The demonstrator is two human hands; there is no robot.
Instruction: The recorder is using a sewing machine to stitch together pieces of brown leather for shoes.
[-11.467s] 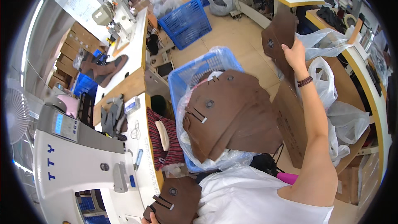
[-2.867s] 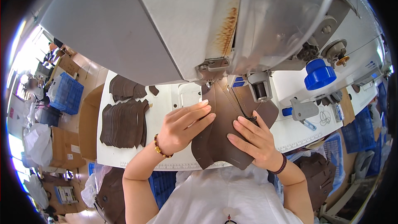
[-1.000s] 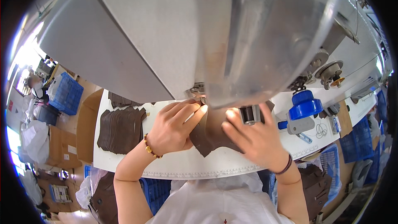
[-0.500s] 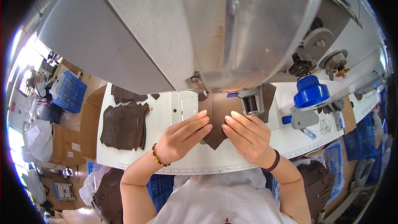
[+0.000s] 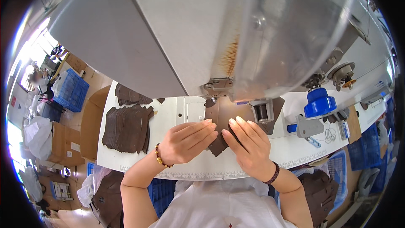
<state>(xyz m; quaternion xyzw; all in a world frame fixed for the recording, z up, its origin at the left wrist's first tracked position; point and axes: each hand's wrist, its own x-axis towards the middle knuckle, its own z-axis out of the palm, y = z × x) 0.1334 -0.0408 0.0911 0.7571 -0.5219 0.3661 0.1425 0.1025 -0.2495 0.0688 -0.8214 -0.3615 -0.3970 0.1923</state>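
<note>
A brown leather piece [image 5: 218, 145] lies on the white machine table under the head of a sewing machine [image 5: 177, 29]. Its pointed near end sticks out between my hands. My left hand [image 5: 185, 141] rests along its left side, fingers stretched out and side by side, tips on the leather. On the right side my right hand [image 5: 251, 145] has a dark leather edge between its thumb and fingers. Just beyond that hand is a black roller [image 5: 262, 112] in a metal bracket. The clear guard and the machine head cover the far part of the leather.
Left of my hands stands a stack of brown leather pieces [image 5: 126, 128], with a smaller stack [image 5: 130, 96] behind it. A ruler strip [image 5: 202, 176] follows the table's near edge. Right are a blue knob [image 5: 319, 102] and a cutter [image 5: 313, 142]. Cardboard boxes [image 5: 63, 143] and blue crates [image 5: 71, 90] stand left.
My view has shifted, so more of the machine's rust-stained side shows. My right hand has turned slightly, and a dark leather edge now shows between its fingers. The left hand stays nearly in place.
</note>
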